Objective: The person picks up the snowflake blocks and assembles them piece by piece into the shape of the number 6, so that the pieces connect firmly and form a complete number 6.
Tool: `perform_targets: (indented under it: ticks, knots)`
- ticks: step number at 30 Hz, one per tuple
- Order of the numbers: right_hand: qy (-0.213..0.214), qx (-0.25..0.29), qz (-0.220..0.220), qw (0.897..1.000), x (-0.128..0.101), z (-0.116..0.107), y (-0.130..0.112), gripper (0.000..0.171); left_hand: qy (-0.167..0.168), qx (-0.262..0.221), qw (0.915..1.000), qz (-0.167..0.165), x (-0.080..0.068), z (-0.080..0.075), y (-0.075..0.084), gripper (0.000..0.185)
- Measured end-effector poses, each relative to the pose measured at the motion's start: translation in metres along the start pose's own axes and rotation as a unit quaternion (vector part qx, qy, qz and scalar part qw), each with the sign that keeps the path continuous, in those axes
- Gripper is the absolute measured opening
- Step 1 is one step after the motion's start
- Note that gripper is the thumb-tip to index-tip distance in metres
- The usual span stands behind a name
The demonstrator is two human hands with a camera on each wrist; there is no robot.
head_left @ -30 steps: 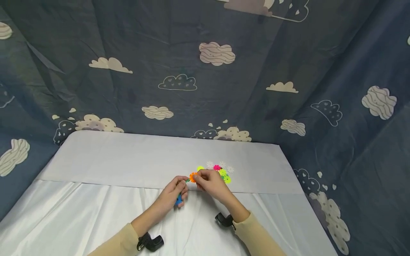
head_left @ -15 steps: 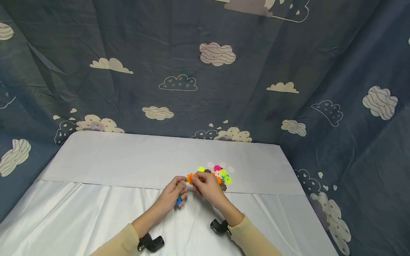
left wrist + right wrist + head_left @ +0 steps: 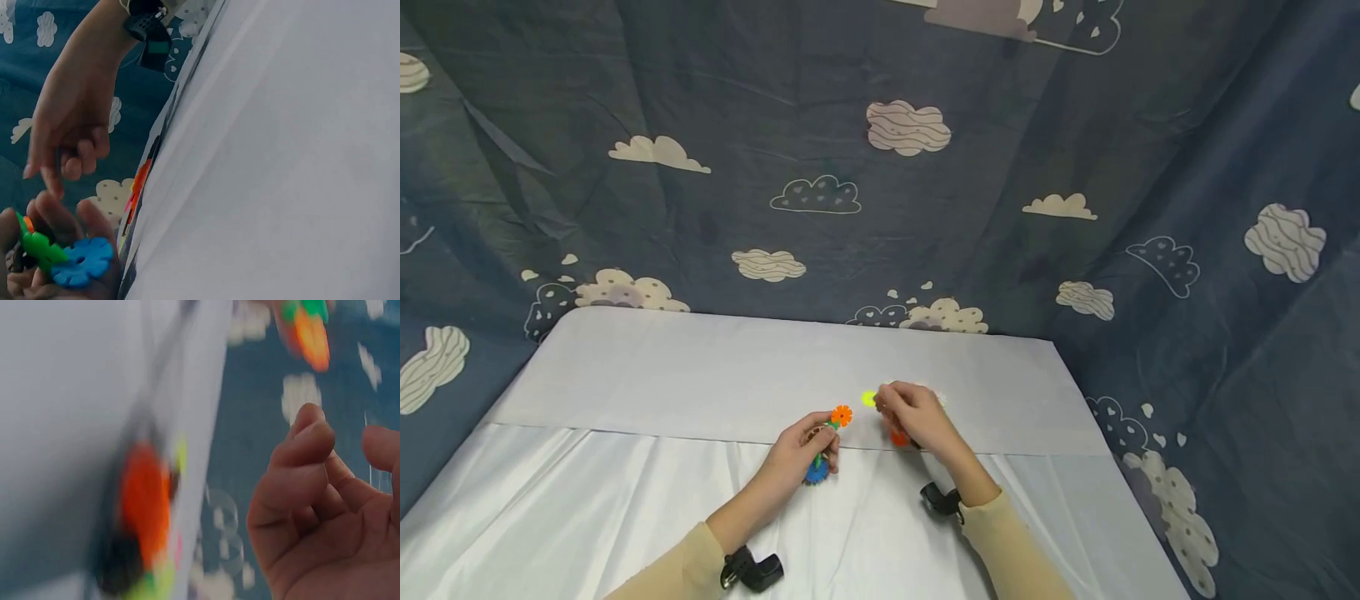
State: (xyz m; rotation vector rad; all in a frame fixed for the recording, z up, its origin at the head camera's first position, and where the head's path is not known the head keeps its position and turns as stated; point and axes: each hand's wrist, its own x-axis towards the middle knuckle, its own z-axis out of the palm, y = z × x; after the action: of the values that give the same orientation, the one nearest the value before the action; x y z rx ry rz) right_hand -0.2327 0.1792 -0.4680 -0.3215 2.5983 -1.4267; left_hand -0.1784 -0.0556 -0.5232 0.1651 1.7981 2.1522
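My left hand (image 3: 822, 435) grips a small chain of snowflake-shaped plastic pieces: an orange one (image 3: 842, 415) on top, a green one in the middle, a blue one (image 3: 817, 472) at the bottom. The left wrist view shows the blue piece (image 3: 81, 261) and the green piece (image 3: 40, 247) in its curled fingers. My right hand (image 3: 889, 410) hovers over the pile of loose pieces, fingers loosely curled and holding nothing. An orange piece (image 3: 898, 437) and a yellow-green one (image 3: 869, 398) peek out beside it. The right wrist view is blurred and shows empty fingers (image 3: 300, 469) near an orange piece (image 3: 145, 500).
The table (image 3: 700, 375) is draped in a white cloth with a fold line across it. A dark blue curtain with cloud prints (image 3: 880, 167) encloses the back and both sides. Black wrist cameras (image 3: 752, 569) sit on both forearms.
My right hand has let go of the orange piece on the chain and moved right to the pile. My left hand keeps the chain, now standing free with the orange piece on top.
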Motion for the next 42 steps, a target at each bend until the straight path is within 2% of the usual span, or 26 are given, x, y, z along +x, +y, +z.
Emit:
perform_targets:
  ticks: [2,4,7,10,13,16,20,24,30,33,37,42]
  knots:
    - [0.027,-0.029,0.012,0.999,0.004,-0.018,0.01,0.033,-0.013,-0.012,0.9998,-0.004,0.0,-0.001,-0.001,0.043]
    - [0.034,-0.074,0.018,0.997,0.006,-0.032,0.02,0.025,-0.031,-0.03,0.9991,-0.004,0.0,-0.001,-0.001,0.037]
    - [0.004,-0.155,0.019,0.988,0.008,-0.043,0.032,0.021,-0.041,-0.069,0.9967,-0.012,0.0,-0.001,0.0,0.023]
    - [-0.037,-0.212,0.02,0.976,0.009,-0.045,0.04,0.024,-0.044,-0.113,0.9924,-0.02,-0.001,-0.001,0.001,0.013]
    - [-0.056,-0.253,0.024,0.965,0.01,-0.042,0.043,0.022,-0.049,-0.147,0.9875,-0.029,0.0,0.0,0.003,0.021]
    - [-0.057,-0.267,0.027,0.962,0.011,-0.038,0.043,0.018,-0.051,-0.167,0.984,-0.035,0.0,-0.001,0.004,0.03]
    - [-0.058,-0.244,0.03,0.968,0.012,-0.035,0.045,0.016,-0.055,-0.176,0.9822,-0.035,-0.001,-0.002,0.004,0.033]
    - [-0.056,-0.201,0.032,0.977,0.012,-0.036,0.048,0.017,-0.066,-0.169,0.9831,-0.023,-0.002,-0.003,0.002,0.027]
    - [-0.053,-0.117,0.004,0.992,0.009,-0.033,0.037,0.014,-0.05,-0.141,0.9886,-0.018,-0.001,-0.001,0.001,0.016]
    - [-0.054,-0.066,-0.02,0.996,0.005,-0.025,0.024,0.01,-0.048,-0.131,0.9901,-0.016,-0.001,-0.001,0.001,0.029]
    - [-0.046,-0.059,-0.081,0.994,-0.002,-0.009,0.01,0.007,-0.064,-0.122,0.9904,-0.01,-0.002,-0.002,0.003,0.047]
    - [-0.044,-0.063,-0.126,0.989,-0.007,0.006,-0.001,0.007,-0.09,-0.129,0.9874,-0.008,-0.004,-0.001,0.004,0.043]
